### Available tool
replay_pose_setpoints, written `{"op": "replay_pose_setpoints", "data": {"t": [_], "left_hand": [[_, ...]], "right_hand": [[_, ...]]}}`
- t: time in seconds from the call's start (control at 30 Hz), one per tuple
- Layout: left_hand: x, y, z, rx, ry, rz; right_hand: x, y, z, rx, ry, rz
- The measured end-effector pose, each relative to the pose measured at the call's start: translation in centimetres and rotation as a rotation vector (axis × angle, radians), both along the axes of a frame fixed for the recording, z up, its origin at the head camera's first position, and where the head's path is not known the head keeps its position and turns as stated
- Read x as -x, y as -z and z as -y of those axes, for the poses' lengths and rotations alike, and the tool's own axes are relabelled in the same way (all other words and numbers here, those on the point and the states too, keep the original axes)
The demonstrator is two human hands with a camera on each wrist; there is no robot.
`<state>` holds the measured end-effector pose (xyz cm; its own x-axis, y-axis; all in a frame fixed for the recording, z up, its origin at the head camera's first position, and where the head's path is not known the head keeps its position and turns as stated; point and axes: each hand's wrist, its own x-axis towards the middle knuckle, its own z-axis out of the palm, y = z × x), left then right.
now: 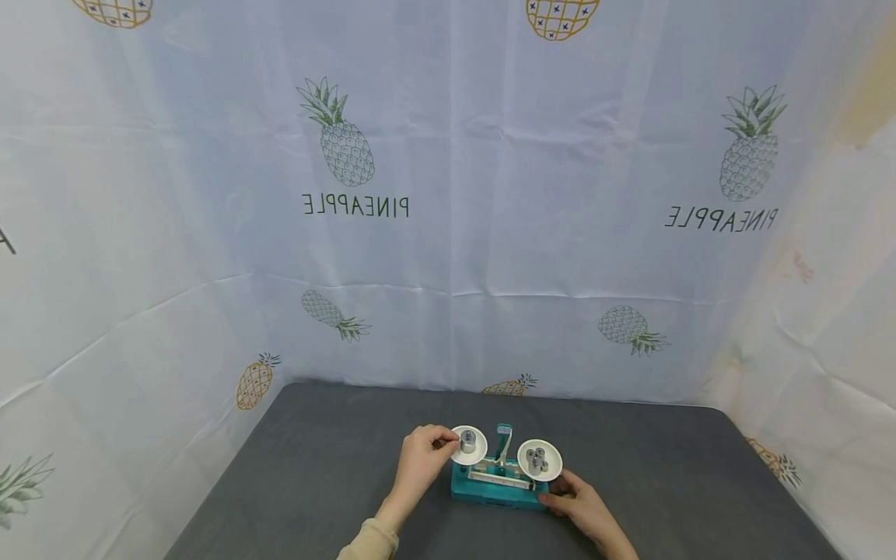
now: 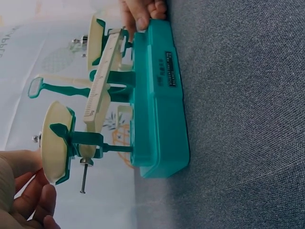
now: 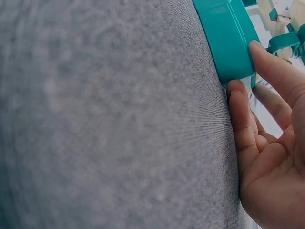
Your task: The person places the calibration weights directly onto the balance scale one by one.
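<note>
A teal balance scale (image 1: pixel 490 494) with two cream pans stands on the dark table. On its left pan (image 2: pixel 52 143) sits a metal weight (image 1: pixel 468 442) with a knob. My left hand (image 1: pixel 423 463) reaches over that pan's rim and pinches the weight at its side with thumb and finger; the left wrist view hides the contact behind the pan (image 2: pixel 56 126). Several smaller metal weights (image 1: pixel 537 459) stand on the right pan (image 1: pixel 553 470). Beneath that pan, my right hand (image 3: pixel 276 138) grips the right end of the base (image 3: pixel 233 52), thumb on top and fingers at the end.
Dark grey cloth covers the table (image 1: pixel 315 467). White curtains (image 1: pixel 490 233) printed with pineapples enclose the back and both sides. A ruled beam (image 2: pixel 102 78) spans the front of the scale, and a metal screw (image 2: pixel 84 179) sticks out at its left end.
</note>
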<state>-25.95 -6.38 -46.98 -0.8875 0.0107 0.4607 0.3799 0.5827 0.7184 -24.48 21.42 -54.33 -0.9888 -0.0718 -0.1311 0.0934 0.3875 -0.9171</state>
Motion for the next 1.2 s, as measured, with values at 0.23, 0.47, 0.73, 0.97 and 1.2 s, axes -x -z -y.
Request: {"op": "replay_pose_setpoints", "data": {"t": [0.23,0.47,0.73,0.97,1.2], "left_hand": [[0.0,0.2,0.0,0.002,0.01,-0.004],[0.0,0.3,0.1,0.0,-0.009,0.005],[-0.3,0.5,0.4,-0.009,-0.023,-0.01],[-0.8,0.3,1.7,0.037,-0.009,-0.042],[-1.4,-0.3,3.6,0.129,0.003,-0.082]], "right_hand": [[-0.1,0.1,0.2,-0.001,0.016,-0.01],[-0.3,0.1,0.3,-0.004,0.019,-0.007],[-0.4,0.1,0.0,0.001,0.009,-0.001],[-0.9,-0.3,-0.7,-0.002,0.018,-0.001],[-1.7,-1.9,-2.4,-0.087,0.087,-0.035]]}}
